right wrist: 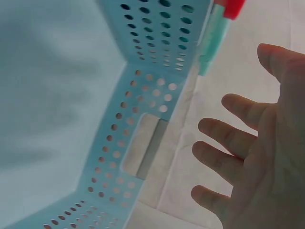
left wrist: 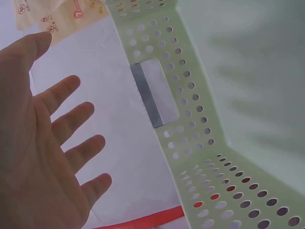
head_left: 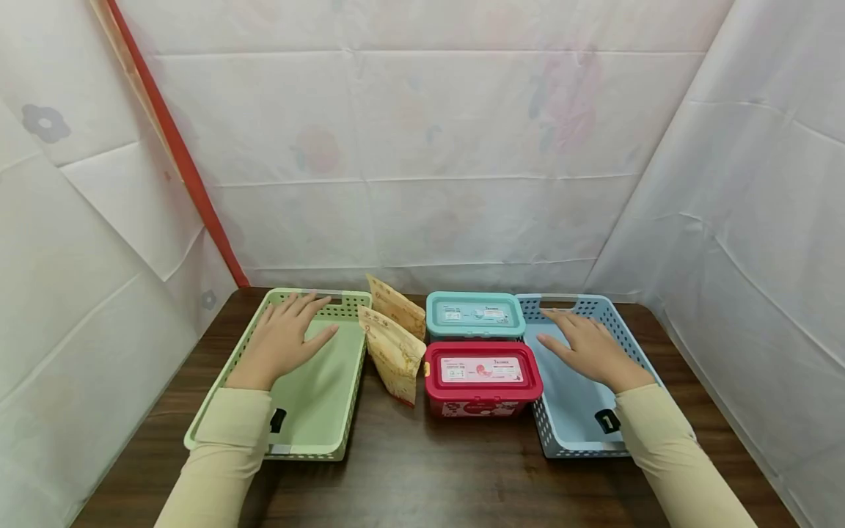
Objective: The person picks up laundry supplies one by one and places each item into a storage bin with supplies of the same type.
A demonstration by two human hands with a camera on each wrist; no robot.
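Hovering hands: both sit flat above the two baskets, palms down, gripping nothing.
Left hand (head_left: 284,341): fingers straight and spread wide over the green basket (head_left: 218,389); fingertips near its far wall with the handle slot; contact with the basket cannot be told.
Right hand (head_left: 587,345): fingers straight and spread over the blue basket (head_left: 634,345); fingertips near the far handle slot; contact cannot be told.
Green basket: left on the wooden table (head_left: 422,469), perforated walls.
Blue basket: right on the table, well apart from the green one.
Between baskets: two yellow patterned pouches (head_left: 394,345) standing just beside the green basket; teal lidded box (head_left: 474,314) behind, red lidded box (head_left: 482,378) in front, both just beside the blue basket.
Surround: white sheeting (head_left: 422,147) on three sides.
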